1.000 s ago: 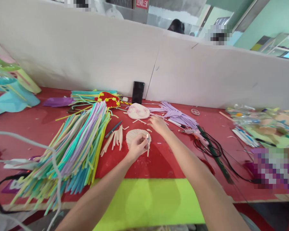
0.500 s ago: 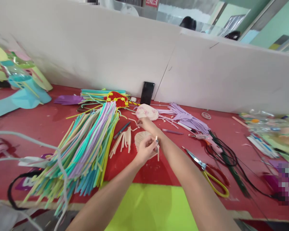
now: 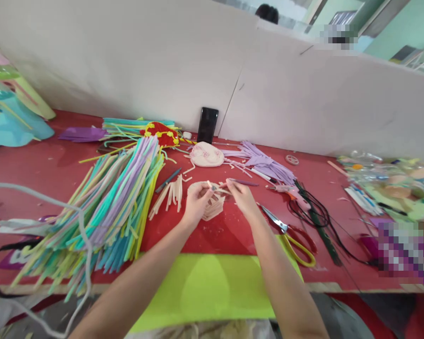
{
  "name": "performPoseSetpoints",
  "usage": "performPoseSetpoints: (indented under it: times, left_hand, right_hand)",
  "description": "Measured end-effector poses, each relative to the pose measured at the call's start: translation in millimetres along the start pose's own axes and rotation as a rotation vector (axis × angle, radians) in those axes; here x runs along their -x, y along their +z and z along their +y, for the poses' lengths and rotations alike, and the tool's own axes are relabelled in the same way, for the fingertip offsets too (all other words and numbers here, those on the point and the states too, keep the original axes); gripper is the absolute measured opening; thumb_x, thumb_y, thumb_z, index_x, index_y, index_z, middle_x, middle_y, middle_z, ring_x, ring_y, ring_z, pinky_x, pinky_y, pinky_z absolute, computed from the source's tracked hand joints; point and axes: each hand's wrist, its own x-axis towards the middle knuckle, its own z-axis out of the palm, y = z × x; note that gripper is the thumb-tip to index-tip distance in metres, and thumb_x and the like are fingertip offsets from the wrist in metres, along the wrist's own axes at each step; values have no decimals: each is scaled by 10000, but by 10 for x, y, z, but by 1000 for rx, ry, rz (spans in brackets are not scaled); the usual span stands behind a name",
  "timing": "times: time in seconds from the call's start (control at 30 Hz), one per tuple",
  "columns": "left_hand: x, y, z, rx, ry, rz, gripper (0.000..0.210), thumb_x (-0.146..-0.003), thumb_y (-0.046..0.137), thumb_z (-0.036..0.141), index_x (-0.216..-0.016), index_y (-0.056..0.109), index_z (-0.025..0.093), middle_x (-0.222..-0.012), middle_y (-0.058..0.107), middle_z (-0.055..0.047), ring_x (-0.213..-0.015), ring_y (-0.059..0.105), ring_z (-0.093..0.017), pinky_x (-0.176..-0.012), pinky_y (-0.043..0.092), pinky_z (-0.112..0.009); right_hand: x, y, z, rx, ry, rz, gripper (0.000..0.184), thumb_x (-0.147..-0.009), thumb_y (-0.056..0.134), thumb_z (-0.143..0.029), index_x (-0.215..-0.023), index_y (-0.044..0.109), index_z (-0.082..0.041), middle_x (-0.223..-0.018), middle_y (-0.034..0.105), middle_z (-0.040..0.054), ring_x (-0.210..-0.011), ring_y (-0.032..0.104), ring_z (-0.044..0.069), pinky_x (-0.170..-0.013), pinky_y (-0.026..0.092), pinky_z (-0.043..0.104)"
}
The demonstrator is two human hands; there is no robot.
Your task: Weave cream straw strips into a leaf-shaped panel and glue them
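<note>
Over the middle of the table (image 3: pixel 201 242), a pale strip (image 3: pixel 222 190) is pinched between the closed grips of the left hand (image 3: pixel 197 198) and the right hand (image 3: pixel 243 197). The right hand has just been drawn back from the loose bits, so both are now engaged on one piece. Beneath them a beige oval (image 3: pixel 214 210) is laid. Scissors (image 3: pixel 286 229) are left towards the right edge, fuzzy stems (image 3: pixel 120 197) heaped towards the left; at the far edge a phone (image 3: pixel 208 125) is propped against a white partition (image 3: pixel 127 70).

A red table (image 3: pixel 17 174) — on it a heap of coloured strips (image 3: pixel 120 202), lilac bundle (image 3: pixel 266 164), glue gun (image 3: pixel 297 197), scissors (image 3: pixel 283 227)
</note>
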Motion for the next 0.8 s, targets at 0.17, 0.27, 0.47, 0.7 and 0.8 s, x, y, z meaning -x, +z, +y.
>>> performPoseSetpoints:
  times: [0.17, 0.27, 0.47, 0.7, 0.8]
  left_hand:
    - [5, -25, -13, -81, -1, 79, 244, -743, 694, 382, -841, 608, 175, -775, 710, -36, -648, 654, -136, -548, 454, -210]
    - [-9, -37, -16, -141, 36, 84, 217, -723, 710, 355, -802, 615, 177, -742, 677, -12, -682, 657, -141, -592, 491, -221]
    - [-58, -108, -56, -208, 28, 124, 256, -743, 690, 404, -806, 664, 158, -717, 690, -28, -681, 681, -165, -622, 555, -264]
    - [-34, -66, -45, -52, -32, 209, 318, -688, 749, 398, -836, 652, 133, -765, 724, -58, -729, 714, -193, -744, 592, -355]
    - [-13, -52, -23, 51, -93, 221, 305, -667, 771, 371, -806, 631, 138, -756, 723, -51, -739, 715, -183, -789, 582, -355]
  right_hand:
    - [218, -23, 199, -82, -10, 62, 308, -734, 717, -472, -843, 690, -184, -692, 688, 17, -659, 635, 159, -683, 516, 288]
    - [211, -3, 300, -64, -43, 64, 284, -745, 708, -454, -825, 691, -182, -693, 688, 22, -660, 630, 166, -662, 501, 289]
    - [272, 16, 322, 125, -142, 163, 247, -782, 682, -432, -822, 708, -189, -792, 713, 36, -759, 646, 188, -717, 482, 288]
    - [324, 35, 309, 387, -495, 301, 175, -869, 612, -358, -810, 704, -221, -803, 640, 40, -776, 590, 178, -751, 475, 305]
    - [313, 47, 310, 403, -513, 292, 181, -876, 604, -374, -808, 706, -241, -800, 621, 42, -788, 578, 186, -757, 476, 313]
